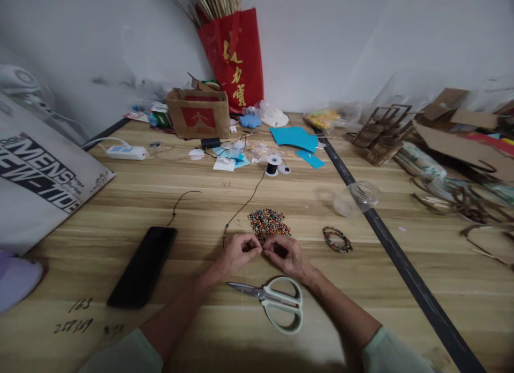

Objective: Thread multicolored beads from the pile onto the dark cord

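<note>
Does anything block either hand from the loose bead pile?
Nothing visible does. The left hand and right hand are at the near edge of the bead pile; the scissors lie nearer the person, and the thread spool stands beyond the pile.

Passage between beads and bracelet

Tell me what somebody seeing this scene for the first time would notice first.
Probably the tall red bag stuffed with straw-like stalks, vivid at the back against the pale wall. Next, likely the heap of multicoloured beads near the middle, with the left hand and right hand close together at its near edge. The pale-handled scissors, lying just nearer than the hands, might also catch the eye.
</note>
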Available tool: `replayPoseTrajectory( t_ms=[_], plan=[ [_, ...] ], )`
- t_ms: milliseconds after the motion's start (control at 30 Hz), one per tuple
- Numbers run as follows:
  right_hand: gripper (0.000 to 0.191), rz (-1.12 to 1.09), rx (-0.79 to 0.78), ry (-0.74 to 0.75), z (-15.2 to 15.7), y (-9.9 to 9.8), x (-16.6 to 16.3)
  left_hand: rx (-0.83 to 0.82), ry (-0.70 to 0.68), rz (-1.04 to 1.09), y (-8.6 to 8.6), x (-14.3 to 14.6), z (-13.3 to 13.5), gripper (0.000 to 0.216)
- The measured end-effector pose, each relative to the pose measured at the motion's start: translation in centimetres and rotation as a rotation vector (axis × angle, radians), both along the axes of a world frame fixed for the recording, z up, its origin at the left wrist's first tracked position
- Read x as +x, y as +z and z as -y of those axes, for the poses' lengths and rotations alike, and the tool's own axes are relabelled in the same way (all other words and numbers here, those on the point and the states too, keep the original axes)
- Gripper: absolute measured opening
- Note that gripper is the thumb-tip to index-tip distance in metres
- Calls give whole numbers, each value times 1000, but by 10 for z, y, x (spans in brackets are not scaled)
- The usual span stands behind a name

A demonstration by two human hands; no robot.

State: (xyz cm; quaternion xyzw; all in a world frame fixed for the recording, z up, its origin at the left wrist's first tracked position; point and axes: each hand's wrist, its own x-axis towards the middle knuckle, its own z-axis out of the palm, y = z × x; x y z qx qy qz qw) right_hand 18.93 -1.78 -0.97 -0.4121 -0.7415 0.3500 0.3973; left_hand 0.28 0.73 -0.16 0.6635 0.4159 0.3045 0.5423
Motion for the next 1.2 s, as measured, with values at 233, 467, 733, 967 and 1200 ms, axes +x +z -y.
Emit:
replayPoseTrajectory(
  t_ms=[233, 467, 733, 967, 1200],
  plan=[
    [11, 5, 16, -1, 1, 3, -1, 17, 7, 1, 0, 0, 0, 10],
    [12, -8, 32, -15, 1, 5, -1, 44, 14, -14, 2, -1, 0, 10],
    [10, 2, 25, -16, 0, 1, 0, 28, 17, -15, 0, -1, 0, 9],
    [11, 37, 75, -4, 1, 3, 0, 40, 15, -41, 0, -1, 1, 9],
    [10, 35, 63, -2, 1, 4, -1, 60, 11, -39, -6, -1, 2, 10]
  ],
)
